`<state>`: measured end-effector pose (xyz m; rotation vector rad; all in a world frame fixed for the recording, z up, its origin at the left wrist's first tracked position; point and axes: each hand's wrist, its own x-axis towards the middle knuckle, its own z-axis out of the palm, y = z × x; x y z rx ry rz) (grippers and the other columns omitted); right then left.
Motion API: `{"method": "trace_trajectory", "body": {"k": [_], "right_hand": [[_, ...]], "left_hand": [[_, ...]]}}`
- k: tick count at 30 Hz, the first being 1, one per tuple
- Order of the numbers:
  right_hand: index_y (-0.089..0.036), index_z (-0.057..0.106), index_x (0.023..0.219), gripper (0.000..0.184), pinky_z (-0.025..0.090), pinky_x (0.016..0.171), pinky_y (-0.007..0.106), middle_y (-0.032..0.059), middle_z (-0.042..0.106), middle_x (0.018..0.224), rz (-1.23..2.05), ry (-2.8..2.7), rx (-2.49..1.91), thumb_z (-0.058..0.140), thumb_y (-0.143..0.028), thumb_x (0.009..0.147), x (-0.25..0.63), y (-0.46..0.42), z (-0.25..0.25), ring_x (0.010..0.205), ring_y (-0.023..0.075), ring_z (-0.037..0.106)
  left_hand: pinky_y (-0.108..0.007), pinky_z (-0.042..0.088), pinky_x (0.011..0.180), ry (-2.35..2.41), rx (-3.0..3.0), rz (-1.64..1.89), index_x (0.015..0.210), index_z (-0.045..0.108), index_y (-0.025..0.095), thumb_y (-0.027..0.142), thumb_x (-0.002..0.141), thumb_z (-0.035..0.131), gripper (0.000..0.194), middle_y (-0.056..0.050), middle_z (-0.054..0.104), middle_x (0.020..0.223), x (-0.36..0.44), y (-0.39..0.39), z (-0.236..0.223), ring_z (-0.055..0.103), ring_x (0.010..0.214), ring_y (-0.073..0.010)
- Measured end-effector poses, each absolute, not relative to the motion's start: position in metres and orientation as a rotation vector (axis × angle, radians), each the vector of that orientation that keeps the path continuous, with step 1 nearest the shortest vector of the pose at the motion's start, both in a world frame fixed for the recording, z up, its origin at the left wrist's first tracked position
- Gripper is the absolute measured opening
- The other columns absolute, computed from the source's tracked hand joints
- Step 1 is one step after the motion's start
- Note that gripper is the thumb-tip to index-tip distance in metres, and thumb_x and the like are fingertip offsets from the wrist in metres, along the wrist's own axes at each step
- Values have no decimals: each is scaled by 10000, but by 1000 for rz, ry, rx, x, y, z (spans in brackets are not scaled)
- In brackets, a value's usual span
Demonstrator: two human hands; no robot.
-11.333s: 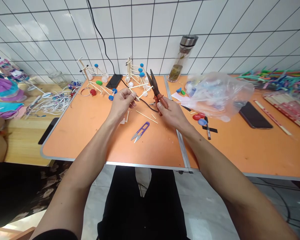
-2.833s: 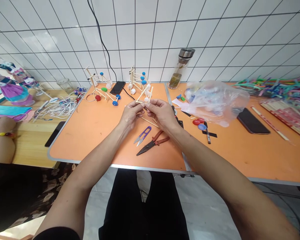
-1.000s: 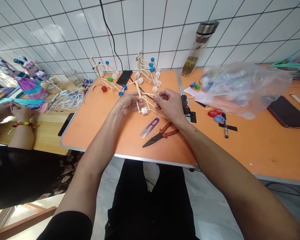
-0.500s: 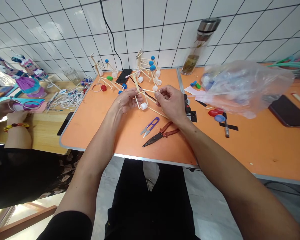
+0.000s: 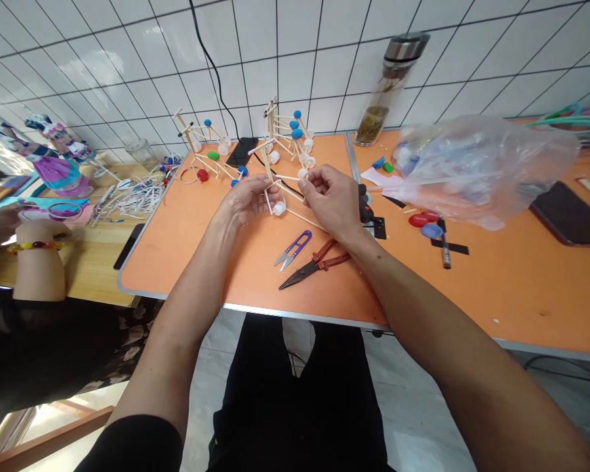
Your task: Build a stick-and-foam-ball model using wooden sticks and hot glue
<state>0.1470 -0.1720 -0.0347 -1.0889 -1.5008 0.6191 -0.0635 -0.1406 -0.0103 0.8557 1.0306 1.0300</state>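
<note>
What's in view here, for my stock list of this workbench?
held stick model: 1, pale wood, white ends, between both hands
standing stick models: 2, wood with blue, green and red balls, back of the orange table
long-nose pliers: 1, red handles, front of table
thread snips: 1, purple handle, beside pliers
phones: 3, black, spread across the tables
plastic bag: 1, clear, right
glass tumbler: 1, steel lid, back right
co-worker's forearm: 1, beaded bracelet, far left
left hand: 1, gripping the model
right hand: 1, fingertips pinching the model
</note>
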Motion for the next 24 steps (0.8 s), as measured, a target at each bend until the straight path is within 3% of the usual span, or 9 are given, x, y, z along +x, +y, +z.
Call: {"method": "trace_trajectory", "body": {"k": [15, 24], "right_hand": [[-256, 643, 848, 218, 510, 696, 339, -25, 646, 719, 441, -1537, -1048, 761, -351, 1004, 144, -163, -40, 671, 174, 622], [-250, 647, 846, 189, 513, 715, 345, -24, 678, 738, 472, -1538, -1050, 765, -285, 989, 144, -165, -38, 670, 174, 631]], "left_hand": [[-248, 610, 664, 1042, 913, 1021, 1012, 752, 150, 121, 1006, 636, 120, -12, 763, 772, -60, -141, -11, 745, 664, -125], [-248, 602, 686, 1036, 955, 1029, 1093, 743, 154, 83, 968, 646, 174, -15, 754, 775, -62, -140, -12, 717, 644, -121]]}}
